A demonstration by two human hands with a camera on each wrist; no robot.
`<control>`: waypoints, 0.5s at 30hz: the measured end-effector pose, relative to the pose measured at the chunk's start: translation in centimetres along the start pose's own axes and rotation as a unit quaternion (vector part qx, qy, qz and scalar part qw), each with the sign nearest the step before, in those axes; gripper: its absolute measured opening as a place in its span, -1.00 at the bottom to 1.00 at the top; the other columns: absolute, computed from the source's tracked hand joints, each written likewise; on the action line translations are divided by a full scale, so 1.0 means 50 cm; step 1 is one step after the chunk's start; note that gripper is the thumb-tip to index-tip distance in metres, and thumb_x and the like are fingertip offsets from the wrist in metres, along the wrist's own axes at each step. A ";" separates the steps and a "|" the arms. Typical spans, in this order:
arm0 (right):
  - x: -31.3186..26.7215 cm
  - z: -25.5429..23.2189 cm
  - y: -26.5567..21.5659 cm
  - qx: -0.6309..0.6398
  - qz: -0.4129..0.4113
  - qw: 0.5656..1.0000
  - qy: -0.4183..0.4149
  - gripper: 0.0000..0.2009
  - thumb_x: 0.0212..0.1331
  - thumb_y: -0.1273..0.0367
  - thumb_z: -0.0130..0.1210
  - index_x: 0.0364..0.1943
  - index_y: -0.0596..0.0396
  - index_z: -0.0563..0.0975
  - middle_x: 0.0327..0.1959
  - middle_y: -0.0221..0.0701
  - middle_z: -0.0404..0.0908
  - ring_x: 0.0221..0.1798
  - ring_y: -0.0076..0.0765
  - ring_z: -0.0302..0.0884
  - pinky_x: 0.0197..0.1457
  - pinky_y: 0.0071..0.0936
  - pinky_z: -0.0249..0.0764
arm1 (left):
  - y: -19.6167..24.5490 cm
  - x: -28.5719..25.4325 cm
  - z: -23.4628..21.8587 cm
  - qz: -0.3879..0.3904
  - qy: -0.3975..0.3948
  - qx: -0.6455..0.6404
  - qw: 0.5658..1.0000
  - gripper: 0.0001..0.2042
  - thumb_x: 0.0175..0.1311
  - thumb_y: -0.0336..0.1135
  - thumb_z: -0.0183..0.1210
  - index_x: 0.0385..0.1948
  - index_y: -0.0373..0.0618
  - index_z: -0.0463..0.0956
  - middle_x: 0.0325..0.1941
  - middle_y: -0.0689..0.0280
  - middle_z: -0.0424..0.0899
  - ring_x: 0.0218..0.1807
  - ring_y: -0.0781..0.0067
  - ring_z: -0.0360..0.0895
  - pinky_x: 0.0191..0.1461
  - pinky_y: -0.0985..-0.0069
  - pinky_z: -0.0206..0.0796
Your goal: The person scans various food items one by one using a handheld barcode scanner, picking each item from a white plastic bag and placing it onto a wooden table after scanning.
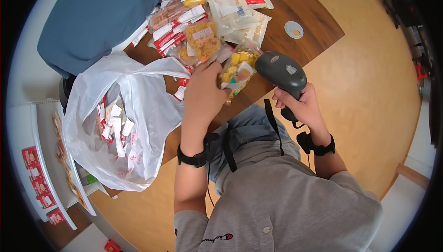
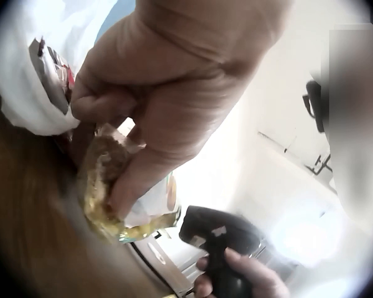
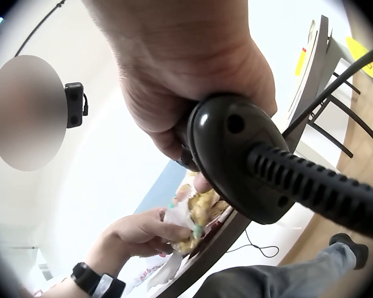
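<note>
In the head view my left hand [image 1: 205, 90] grips a clear packet of yellow snack pieces [image 1: 240, 60] with a white label, at the table's near edge. The left wrist view shows the thumb pressed along the side of this packet [image 2: 99, 186]. My right hand [image 1: 305, 106] holds a black barcode scanner [image 1: 286, 72] by its handle, its head close beside the packet. Seen from the right wrist, the butt of the scanner [image 3: 236, 161] and its coiled cable fill the foreground. A bag of orange-brown snacks [image 1: 202, 39] lies just beyond the left hand.
A white plastic bag [image 1: 157, 99] with red-and-white packets inside stands open at the left. Several packaged snacks [image 1: 233, 14] are heaped across the wooden table [image 1: 314, 19]. A small round white lid or dish [image 1: 294, 30] sits at the right, and blue-grey cloth [image 1: 101, 21] lies behind the bag.
</note>
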State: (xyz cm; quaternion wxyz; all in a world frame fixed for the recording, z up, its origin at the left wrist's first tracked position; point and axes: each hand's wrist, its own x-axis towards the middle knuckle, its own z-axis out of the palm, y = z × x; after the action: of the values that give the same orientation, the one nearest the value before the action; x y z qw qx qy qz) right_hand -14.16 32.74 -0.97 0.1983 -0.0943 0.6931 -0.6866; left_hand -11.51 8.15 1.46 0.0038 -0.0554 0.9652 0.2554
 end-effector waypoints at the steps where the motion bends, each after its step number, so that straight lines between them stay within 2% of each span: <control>1: -0.001 -0.004 0.002 0.000 0.002 1.000 0.002 -0.89 0.22 0.45 0.24 -0.29 0.24 0.61 -0.50 -0.47 0.61 -0.47 -0.65 0.56 -0.38 -0.60 0.51 | -0.003 -0.003 -0.012 -0.021 -0.023 -0.065 0.997 -0.55 -0.13 -0.45 0.44 -0.13 -0.27 0.52 -0.26 0.11 0.66 -0.21 0.28 0.66 -0.14 0.41 0.47; 2: -0.002 -0.007 0.004 -0.001 0.004 1.000 0.003 -0.89 0.22 0.45 0.24 -0.29 0.24 0.61 -0.49 -0.47 0.62 -0.47 -0.64 0.56 -0.38 -0.60 0.51 | -0.015 -0.007 -0.014 -0.019 -0.025 -0.063 0.998 -0.55 -0.13 -0.45 0.44 -0.13 -0.27 0.52 -0.26 0.11 0.66 -0.21 0.28 0.66 -0.14 0.41 0.47; 3: -0.004 -0.009 0.005 0.001 0.005 1.000 0.005 -0.89 0.22 0.45 0.24 -0.29 0.24 0.61 -0.49 -0.47 0.62 -0.47 -0.64 0.56 -0.38 -0.60 0.51 | -0.031 -0.012 -0.013 -0.032 -0.028 -0.258 0.965 -0.55 -0.07 -0.47 0.42 -0.07 -0.26 0.50 -0.19 0.20 0.66 -0.19 0.37 0.63 -0.12 0.43 0.45; 4: -0.005 -0.010 0.005 0.003 0.006 1.000 0.009 -0.89 0.22 0.45 0.23 -0.29 0.23 0.61 -0.49 -0.46 0.62 -0.47 -0.64 0.56 -0.38 -0.60 0.51 | -0.040 -0.018 -0.019 -0.046 -0.029 -0.442 0.895 -0.55 -0.01 -0.49 0.39 -0.01 -0.24 0.49 -0.13 0.28 0.66 -0.17 0.45 0.61 -0.09 0.45 0.44; 5: -0.002 -0.009 0.004 0.005 0.005 1.000 0.011 -0.89 0.22 0.45 0.23 -0.29 0.23 0.61 -0.48 -0.46 0.62 -0.47 -0.64 0.57 -0.37 -0.60 0.50 | -0.046 -0.026 -0.032 -0.059 -0.042 -0.525 0.848 -0.46 0.13 -0.56 0.31 0.20 -0.18 0.39 -0.01 0.35 0.63 -0.11 0.58 0.57 -0.07 0.51 0.44; 6: -0.001 -0.008 0.003 0.009 0.003 1.000 0.008 -0.89 0.22 0.45 0.23 -0.29 0.23 0.61 -0.48 -0.46 0.62 -0.47 -0.64 0.57 -0.37 -0.60 0.50 | -0.051 -0.036 -0.040 -0.060 -0.040 -0.521 0.850 -0.46 0.13 -0.56 0.31 0.20 -0.18 0.39 -0.01 0.35 0.63 -0.11 0.58 0.57 -0.07 0.51 0.44; 8: 0.001 -0.004 0.002 0.030 0.010 0.999 0.016 -0.90 0.22 0.45 0.23 -0.31 0.23 0.61 -0.48 -0.46 0.63 -0.47 -0.63 0.57 -0.37 -0.61 0.50 | -0.063 -0.058 -0.056 -0.020 0.042 -0.700 0.713 -0.45 0.19 -0.61 0.25 0.25 -0.15 0.32 0.03 0.34 0.61 -0.11 0.58 0.58 -0.10 0.56 0.45; 9: 0.002 -0.001 0.001 0.030 0.018 0.999 0.017 -0.90 0.22 0.45 0.23 -0.31 0.23 0.61 -0.48 -0.46 0.63 -0.47 -0.62 0.58 -0.37 -0.61 0.50 | -0.072 -0.064 -0.053 -0.022 0.083 -0.720 0.688 -0.47 0.26 -0.55 0.22 0.28 -0.14 0.28 0.06 0.29 0.59 -0.17 0.61 0.56 -0.23 0.65 0.42; 10: 0.003 0.003 0.004 0.035 0.017 0.999 0.012 -0.90 0.22 0.45 0.23 -0.31 0.23 0.61 -0.48 -0.46 0.63 -0.47 -0.62 0.58 -0.37 -0.61 0.50 | -0.082 -0.071 -0.052 -0.023 0.086 -0.716 0.692 -0.47 0.26 -0.55 0.22 0.28 -0.14 0.28 0.06 0.29 0.59 -0.17 0.61 0.56 -0.23 0.65 0.42; 12: 0.005 0.009 0.009 0.026 0.016 1.000 -0.007 -0.91 0.22 0.46 0.23 -0.32 0.23 0.61 -0.47 -0.46 0.64 -0.47 -0.62 0.58 -0.37 -0.61 0.51 | -0.106 -0.082 -0.046 -0.064 0.170 -0.795 0.579 -0.54 0.34 -0.41 0.19 0.26 -0.15 0.31 0.01 0.26 0.60 -0.31 0.63 0.48 -0.40 0.66 0.30; 13: 0.004 0.013 0.012 0.003 0.008 1.000 -0.011 -0.91 0.20 0.47 0.23 -0.33 0.23 0.61 -0.48 -0.47 0.63 -0.48 -0.62 0.59 -0.38 -0.61 0.50 | -0.150 -0.087 -0.039 -0.009 0.100 -0.826 0.555 -0.60 0.44 -0.26 0.06 0.24 -0.21 0.32 -0.25 0.31 0.59 -0.44 0.61 0.36 -0.47 0.61 0.17; 14: 0.004 0.020 0.010 0.008 0.008 1.000 -0.020 -0.91 0.20 0.47 0.23 -0.33 0.23 0.61 -0.48 -0.47 0.63 -0.48 -0.62 0.59 -0.38 -0.61 0.50 | -0.169 -0.090 -0.034 -0.011 0.108 -0.822 0.559 -0.60 0.44 -0.26 0.06 0.24 -0.21 0.32 -0.25 0.31 0.59 -0.44 0.61 0.36 -0.47 0.61 0.17; 15: 0.003 0.029 0.002 -0.012 0.011 1.000 -0.016 -0.92 0.19 0.47 0.24 -0.34 0.23 0.61 -0.49 -0.47 0.63 -0.48 -0.62 0.59 -0.38 -0.61 0.49 | -0.188 -0.097 -0.032 0.035 0.054 -0.885 0.461 -0.61 0.46 -0.24 0.00 0.21 -0.24 0.34 -0.39 0.35 0.52 -0.47 0.61 0.32 -0.49 0.61 0.13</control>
State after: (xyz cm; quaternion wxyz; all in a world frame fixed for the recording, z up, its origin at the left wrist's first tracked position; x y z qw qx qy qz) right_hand -13.69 31.38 -1.08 0.2156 -0.1002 0.6987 -0.6748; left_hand -5.65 -0.24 -1.61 -0.1085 -0.0093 0.2207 0.9693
